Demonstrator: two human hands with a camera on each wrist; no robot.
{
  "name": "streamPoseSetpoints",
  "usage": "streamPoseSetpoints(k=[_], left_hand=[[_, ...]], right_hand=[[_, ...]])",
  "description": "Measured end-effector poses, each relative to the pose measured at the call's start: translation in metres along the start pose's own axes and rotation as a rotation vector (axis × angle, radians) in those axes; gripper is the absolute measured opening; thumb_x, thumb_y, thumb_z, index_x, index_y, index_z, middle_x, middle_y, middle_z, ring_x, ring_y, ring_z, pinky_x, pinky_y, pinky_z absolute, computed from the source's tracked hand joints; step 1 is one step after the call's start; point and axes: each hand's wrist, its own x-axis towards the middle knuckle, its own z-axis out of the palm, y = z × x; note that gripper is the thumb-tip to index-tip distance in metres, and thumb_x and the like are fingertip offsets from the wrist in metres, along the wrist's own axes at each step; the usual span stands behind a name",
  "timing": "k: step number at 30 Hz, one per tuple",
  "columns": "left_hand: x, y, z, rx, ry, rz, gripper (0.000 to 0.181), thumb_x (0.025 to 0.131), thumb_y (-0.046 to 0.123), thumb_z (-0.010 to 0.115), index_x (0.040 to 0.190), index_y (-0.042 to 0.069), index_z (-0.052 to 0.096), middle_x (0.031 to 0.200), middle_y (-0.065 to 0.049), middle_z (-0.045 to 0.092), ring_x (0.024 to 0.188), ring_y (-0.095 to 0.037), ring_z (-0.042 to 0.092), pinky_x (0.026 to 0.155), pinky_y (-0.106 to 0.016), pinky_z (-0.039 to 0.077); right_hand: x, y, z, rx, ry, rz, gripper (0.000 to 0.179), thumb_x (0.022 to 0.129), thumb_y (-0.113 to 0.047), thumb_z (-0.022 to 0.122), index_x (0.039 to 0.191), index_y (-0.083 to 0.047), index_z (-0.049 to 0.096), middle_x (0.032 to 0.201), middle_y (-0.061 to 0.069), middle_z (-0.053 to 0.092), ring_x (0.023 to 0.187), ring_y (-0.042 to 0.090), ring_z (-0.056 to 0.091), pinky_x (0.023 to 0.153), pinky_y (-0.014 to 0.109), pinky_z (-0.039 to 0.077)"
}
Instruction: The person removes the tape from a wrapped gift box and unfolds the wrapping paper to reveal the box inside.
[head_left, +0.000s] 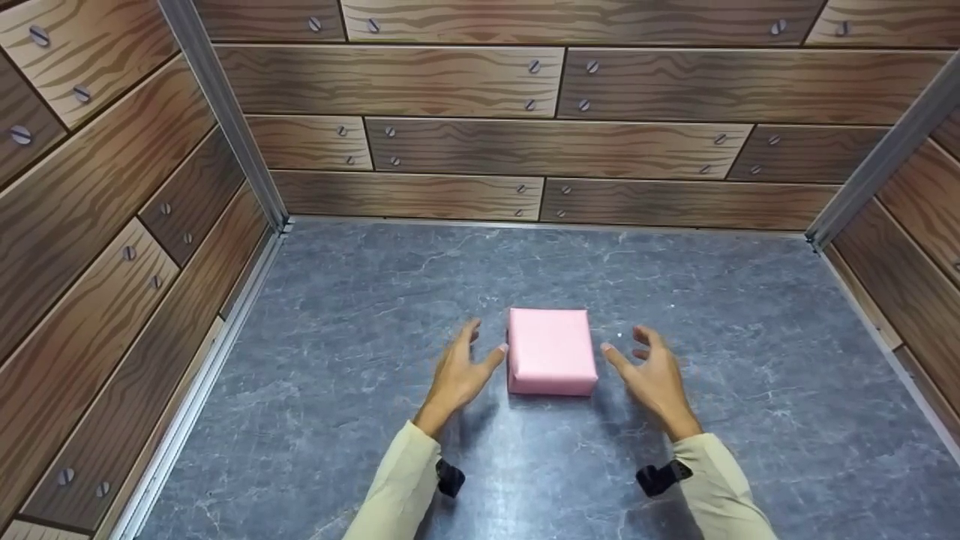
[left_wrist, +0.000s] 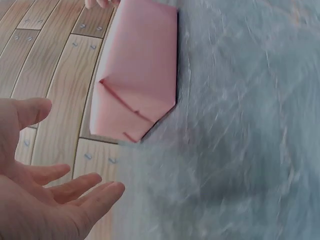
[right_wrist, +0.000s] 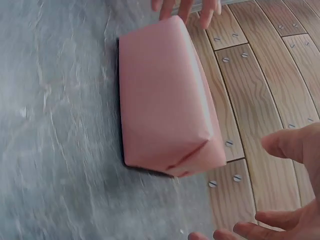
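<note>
A box wrapped in pink paper (head_left: 551,345) sits on the grey marbled surface, with folded paper flaps showing on its ends in both wrist views. To its left is my left hand (head_left: 461,375), fingers spread and thumb tip close to the box's side. My right hand (head_left: 652,375) faces it from the other side, thumb pointing toward the box with a small gap between. Neither hand holds anything. In the left wrist view the left hand (left_wrist: 55,185) has its fingers extended below the box (left_wrist: 140,65). The right hand (right_wrist: 290,190) appears likewise beside the box (right_wrist: 162,95).
Wood-plank-patterned walls (head_left: 465,82) with printed screws enclose the grey surface (head_left: 360,300) at the back and both sides. Metal corner posts (head_left: 225,112) stand at the back left and back right. Dark devices (head_left: 450,478) are worn at both wrists, by the pale sleeves.
</note>
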Motion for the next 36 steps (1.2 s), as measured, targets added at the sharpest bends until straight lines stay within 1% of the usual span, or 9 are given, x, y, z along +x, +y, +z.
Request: streamPoseSetpoints(k=[3, 6, 9, 11, 13, 18, 20, 26, 36], left_hand=[[0.003, 0.0, 0.008, -0.09, -0.023, -0.037, 0.069, 0.097, 0.038, 0.066, 0.152, 0.004, 0.041, 0.147, -0.025, 0.049, 0.131, -0.043, 0.052, 0.105, -0.055, 0.046], [0.005, 0.0, 0.016, -0.164, -0.036, -0.059, 0.069, 0.096, 0.035, 0.067, 0.15, -0.001, 0.042, 0.144, -0.028, 0.051, 0.129, -0.045, 0.052, 0.104, -0.055, 0.047], [0.007, 0.001, 0.024, -0.219, -0.029, -0.08, 0.069, 0.095, 0.034, 0.069, 0.147, -0.003, 0.044, 0.143, -0.028, 0.052, 0.128, -0.045, 0.053, 0.104, -0.053, 0.048], [0.007, 0.0, 0.029, -0.247, -0.026, -0.098, 0.069, 0.093, 0.032, 0.071, 0.146, -0.004, 0.045, 0.142, -0.028, 0.052, 0.128, -0.045, 0.053, 0.104, -0.051, 0.048], [0.007, -0.002, 0.034, -0.281, -0.029, -0.127, 0.068, 0.092, 0.031, 0.072, 0.146, -0.003, 0.046, 0.141, -0.028, 0.052, 0.128, -0.043, 0.054, 0.104, -0.049, 0.048], [0.006, -0.003, 0.044, -0.326, -0.05, -0.178, 0.066, 0.093, 0.028, 0.073, 0.146, -0.001, 0.046, 0.14, -0.022, 0.055, 0.127, -0.036, 0.055, 0.104, -0.044, 0.049], [0.006, -0.002, 0.047, -0.324, -0.05, -0.178, 0.066, 0.093, 0.027, 0.072, 0.146, -0.001, 0.046, 0.139, -0.021, 0.056, 0.126, -0.035, 0.056, 0.103, -0.043, 0.049], [0.006, -0.002, 0.051, -0.308, -0.037, -0.167, 0.063, 0.094, 0.025, 0.072, 0.146, -0.001, 0.047, 0.138, -0.02, 0.058, 0.124, -0.033, 0.057, 0.103, -0.043, 0.049], [0.007, 0.0, 0.05, -0.345, -0.037, -0.143, 0.06, 0.094, 0.018, 0.071, 0.145, -0.003, 0.048, 0.137, -0.02, 0.058, 0.126, -0.034, 0.057, 0.103, -0.041, 0.05]], right_hand=[[0.002, 0.004, 0.009, 0.022, 0.015, 0.009, 0.073, 0.096, -0.033, 0.07, 0.145, 0.012, 0.04, 0.145, 0.032, 0.046, 0.125, 0.048, 0.054, 0.1, 0.052, 0.051], [0.003, 0.007, 0.02, 0.072, 0.021, 0.026, 0.07, 0.094, -0.032, 0.071, 0.142, 0.013, 0.044, 0.14, 0.033, 0.051, 0.116, 0.044, 0.06, 0.085, 0.041, 0.058], [0.003, 0.01, 0.029, 0.141, -0.004, 0.065, 0.073, 0.094, -0.035, 0.071, 0.142, 0.013, 0.044, 0.139, 0.034, 0.051, 0.114, 0.042, 0.061, 0.073, 0.03, 0.059], [0.003, 0.011, 0.033, 0.175, -0.031, 0.102, 0.077, 0.094, -0.039, 0.071, 0.144, 0.012, 0.043, 0.141, 0.033, 0.05, 0.116, 0.041, 0.061, 0.074, 0.028, 0.059], [0.002, 0.011, 0.035, 0.197, -0.061, 0.134, 0.08, 0.093, -0.042, 0.071, 0.145, 0.012, 0.042, 0.143, 0.033, 0.048, 0.115, 0.039, 0.062, 0.078, 0.03, 0.06], [0.001, 0.011, 0.04, 0.249, -0.087, 0.169, 0.081, 0.092, -0.041, 0.074, 0.144, 0.012, 0.044, 0.14, 0.032, 0.051, 0.098, 0.026, 0.067, 0.079, 0.033, 0.061], [0.002, 0.01, 0.042, 0.262, -0.084, 0.166, 0.079, 0.091, -0.04, 0.076, 0.142, 0.012, 0.046, 0.137, 0.031, 0.054, 0.096, 0.023, 0.066, 0.077, 0.03, 0.06], [0.004, 0.009, 0.049, 0.268, -0.077, 0.134, 0.072, 0.091, -0.036, 0.076, 0.141, 0.009, 0.051, 0.131, 0.029, 0.058, 0.101, 0.026, 0.064, 0.071, 0.024, 0.058], [0.002, 0.006, 0.051, 0.292, -0.076, 0.102, 0.06, 0.094, -0.03, 0.073, 0.135, 0.01, 0.056, 0.126, 0.028, 0.059, 0.102, 0.026, 0.061, 0.072, 0.023, 0.057]])
